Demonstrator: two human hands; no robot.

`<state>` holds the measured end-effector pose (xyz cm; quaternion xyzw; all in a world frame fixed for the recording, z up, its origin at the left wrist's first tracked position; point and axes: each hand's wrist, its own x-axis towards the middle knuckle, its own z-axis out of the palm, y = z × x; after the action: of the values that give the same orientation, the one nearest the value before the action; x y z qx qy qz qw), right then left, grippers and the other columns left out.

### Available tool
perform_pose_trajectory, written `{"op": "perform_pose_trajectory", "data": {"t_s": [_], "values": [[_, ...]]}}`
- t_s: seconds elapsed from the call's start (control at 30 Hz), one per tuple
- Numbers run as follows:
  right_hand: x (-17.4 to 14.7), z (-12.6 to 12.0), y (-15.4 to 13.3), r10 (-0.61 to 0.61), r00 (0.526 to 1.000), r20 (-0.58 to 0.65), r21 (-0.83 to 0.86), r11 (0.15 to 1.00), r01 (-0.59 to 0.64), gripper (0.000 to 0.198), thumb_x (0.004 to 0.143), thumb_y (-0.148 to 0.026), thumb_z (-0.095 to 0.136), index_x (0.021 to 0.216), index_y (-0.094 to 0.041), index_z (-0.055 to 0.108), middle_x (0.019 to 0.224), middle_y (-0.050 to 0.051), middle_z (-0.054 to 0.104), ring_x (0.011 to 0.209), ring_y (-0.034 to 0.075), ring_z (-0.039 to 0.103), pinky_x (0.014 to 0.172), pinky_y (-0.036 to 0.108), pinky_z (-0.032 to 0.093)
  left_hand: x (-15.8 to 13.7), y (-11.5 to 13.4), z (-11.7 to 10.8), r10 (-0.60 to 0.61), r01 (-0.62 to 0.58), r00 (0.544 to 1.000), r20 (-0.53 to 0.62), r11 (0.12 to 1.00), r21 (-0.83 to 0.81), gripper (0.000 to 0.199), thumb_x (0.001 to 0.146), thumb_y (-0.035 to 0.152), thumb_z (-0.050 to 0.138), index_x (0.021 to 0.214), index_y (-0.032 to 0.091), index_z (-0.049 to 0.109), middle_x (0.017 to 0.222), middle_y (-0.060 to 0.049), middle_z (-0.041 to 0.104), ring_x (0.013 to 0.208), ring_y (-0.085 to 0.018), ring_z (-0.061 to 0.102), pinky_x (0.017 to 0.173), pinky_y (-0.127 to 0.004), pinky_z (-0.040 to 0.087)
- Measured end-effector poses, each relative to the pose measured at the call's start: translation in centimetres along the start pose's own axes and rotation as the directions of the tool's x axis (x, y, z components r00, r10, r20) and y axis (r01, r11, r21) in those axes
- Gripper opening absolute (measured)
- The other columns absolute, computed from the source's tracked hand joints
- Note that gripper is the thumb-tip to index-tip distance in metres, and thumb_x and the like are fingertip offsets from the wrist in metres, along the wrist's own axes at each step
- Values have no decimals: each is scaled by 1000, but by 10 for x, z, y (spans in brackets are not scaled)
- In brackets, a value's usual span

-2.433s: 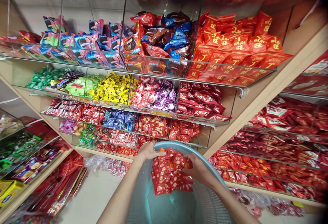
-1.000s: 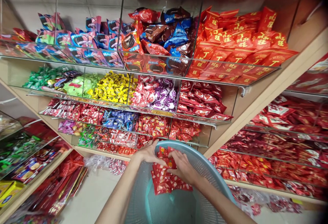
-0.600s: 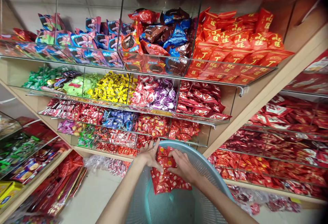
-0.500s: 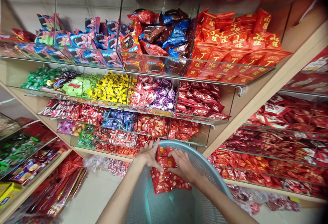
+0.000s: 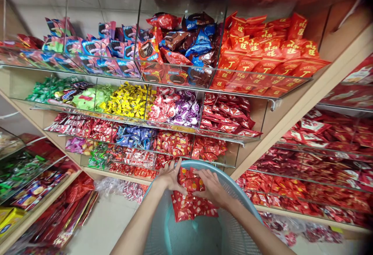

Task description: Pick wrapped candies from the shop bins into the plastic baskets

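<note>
Between my two hands is a bunch of red candy packets (image 5: 192, 202) with small yellow-orange marks, inside the upper part of a teal plastic basket (image 5: 244, 192). My left hand (image 5: 170, 179) grips the bunch from the left, thumb across the packets and fingers near the basket's far rim. From the right, my right hand (image 5: 212, 189) holds the same bunch, its fingers bent over the upper packets. The undersides of both hands' grips are hidden. Below the packets the basket's mesh bottom shows.
Ahead stands a wooden shelf rack (image 5: 294, 107) with clear-walled compartments of wrapped sweets, such as yellow candies (image 5: 128, 99) and orange-red packets (image 5: 265, 53). Another red-filled rack (image 5: 314, 165) is on the right. Red bags (image 5: 70, 212) lie at lower left beside the tiled floor (image 5: 110, 220).
My right hand's fingers have shifted slightly right and loosened, baring more of the upper packets. My left hand and the basket stay nearly in place.
</note>
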<state>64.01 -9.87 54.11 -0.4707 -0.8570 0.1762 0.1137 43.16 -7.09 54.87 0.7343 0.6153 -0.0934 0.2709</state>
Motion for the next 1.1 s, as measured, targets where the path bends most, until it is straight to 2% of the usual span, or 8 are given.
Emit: {"op": "perform_pose_trajectory", "data": {"t_s": [0.2, 0.4, 0.6, 0.83, 1.1], "values": [[-6, -5, 14, 64, 997, 53, 6, 998, -65, 66, 69, -44, 63, 128, -30, 37, 121, 5, 47, 110, 24, 40, 92, 39, 28, 0, 1, -1, -6, 6, 1000, 5, 1000, 16, 133, 35, 66, 64, 142, 28, -5, 149, -12, 0, 132, -40, 6, 101, -57, 16], [-6, -2, 6, -28, 1000, 0, -32, 999, 28, 67, 69, -42, 64, 129, -29, 37, 125, 5, 46, 110, 25, 40, 89, 37, 31, -3, 3, -4, -13, 13, 1000, 17, 1000, 2, 134, 35, 67, 64, 142, 27, -5, 149, -14, -1, 132, -42, 3, 102, -56, 14], [4, 3, -8, -113, 994, 4, -36, 993, 113, 61, 72, -39, 62, 128, -29, 38, 123, 5, 48, 107, 25, 41, 89, 39, 31, -4, 1, -4, -1, 1, 1000, 13, 1000, -1, 132, 36, 70, 62, 142, 28, -4, 149, -15, 0, 132, -42, 5, 102, -57, 15], [2, 6, -1, -103, 995, -4, -54, 993, 103, 60, 73, -39, 61, 127, -29, 37, 120, 4, 51, 107, 23, 43, 88, 37, 33, -4, 1, -6, -1, 2, 1000, 24, 1000, -12, 132, 36, 70, 61, 142, 27, -5, 148, -15, -2, 132, -42, 3, 102, -57, 14], [1, 7, -2, -69, 998, -4, -52, 996, 69, 60, 73, -41, 60, 127, -30, 38, 119, 5, 49, 106, 24, 43, 87, 38, 33, -2, -1, -4, 12, -12, 1000, -6, 1000, 1, 132, 36, 75, 58, 142, 27, -3, 149, -14, 3, 131, -42, 9, 101, -57, 17]]}}
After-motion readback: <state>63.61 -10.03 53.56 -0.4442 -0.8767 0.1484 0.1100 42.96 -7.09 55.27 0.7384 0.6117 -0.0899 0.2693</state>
